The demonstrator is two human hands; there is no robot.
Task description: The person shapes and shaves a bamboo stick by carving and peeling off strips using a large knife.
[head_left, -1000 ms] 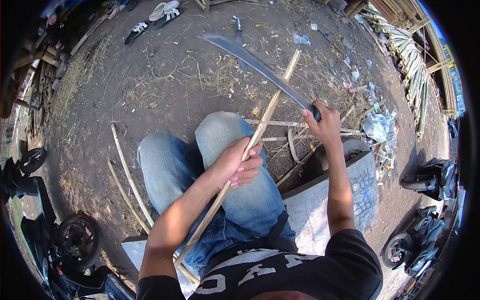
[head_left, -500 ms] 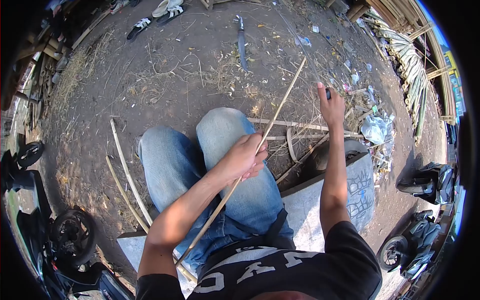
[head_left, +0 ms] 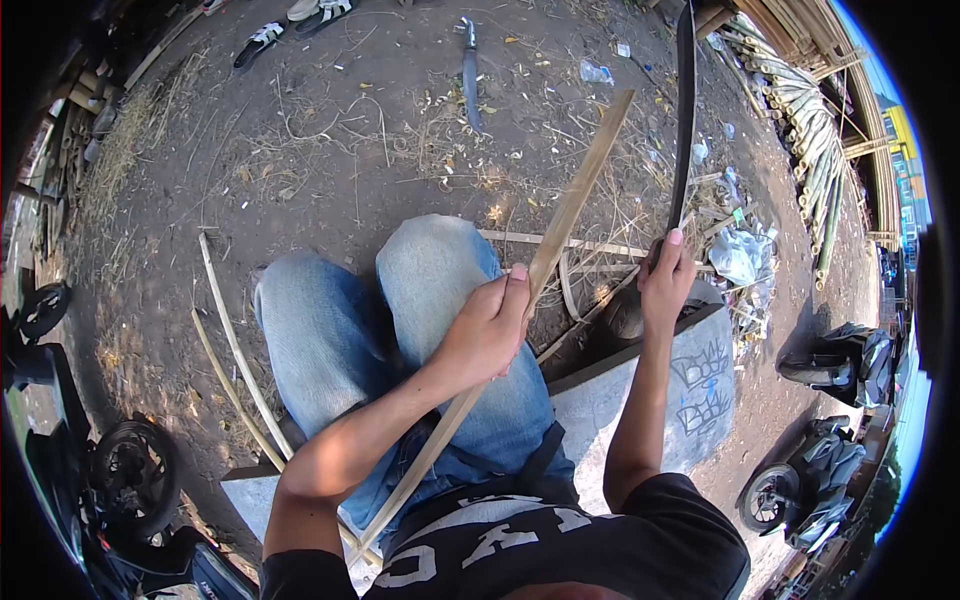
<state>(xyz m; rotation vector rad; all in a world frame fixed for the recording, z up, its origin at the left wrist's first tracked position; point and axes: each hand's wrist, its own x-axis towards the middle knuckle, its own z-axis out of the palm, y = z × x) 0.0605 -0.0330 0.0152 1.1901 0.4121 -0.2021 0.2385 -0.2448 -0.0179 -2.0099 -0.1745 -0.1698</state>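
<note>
My left hand (head_left: 488,328) is closed around a long flat bamboo strip (head_left: 582,185), held slantwise over my right knee. The strip's lower end reaches down beside my lap, and its upper end points away to the right. My right hand (head_left: 666,275) grips a machete (head_left: 685,110) by its handle. The long dark blade stands up from the fist, to the right of the strip and apart from it. Fingers hide most of the handle.
Another knife (head_left: 470,82) lies on the dirt ahead. Thin bamboo strips (head_left: 228,315) lean by my left knee. A concrete slab (head_left: 690,375) with scrawled writing is at my right, near plastic litter (head_left: 742,255). Bundled bamboo poles (head_left: 815,150) and motorbikes (head_left: 135,470) stand around.
The bamboo strip has turned so its broad face shows. My right hand has come down and closer, and the machete blade now points upright, its dark side in view.
</note>
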